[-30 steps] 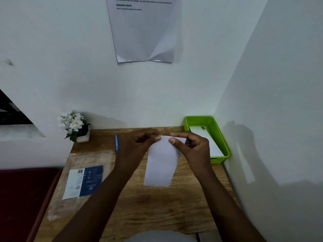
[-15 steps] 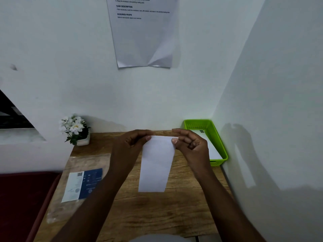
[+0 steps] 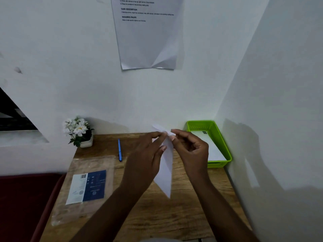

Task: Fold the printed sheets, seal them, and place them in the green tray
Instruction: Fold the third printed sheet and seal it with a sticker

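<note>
Step in hand: sealing, as I judge it, with the folded white piece held up over the wooden table and its top flap worked between the fingers
Left hand: beside the paper's upper end, fingers extended along it and the thumb on its face, so it pinches the top lightly (the fingertips are blurred, so the exact contact is hard to read)
Right hand: fingers curled, fingertips pinching the small flap at the paper's top edge
Paper: hanging point-down from the two hands, turned nearly edge-on to the camera, clear of the table
Green tray: in the far right corner against the wall, a white piece already lying in it, just beyond the right hand
How to do it well: keep the flap square to the body before pressing, then run the pinch along the whole edge so no corner lifts; setting it flat on the table would give a firmer press
Changed since the earlier frames: the paper faced the camera flat and broad, both hands at its top corners; it has since swung to a narrow slanted sliver, and a blue pen hidden half a second ago shows again
</note>
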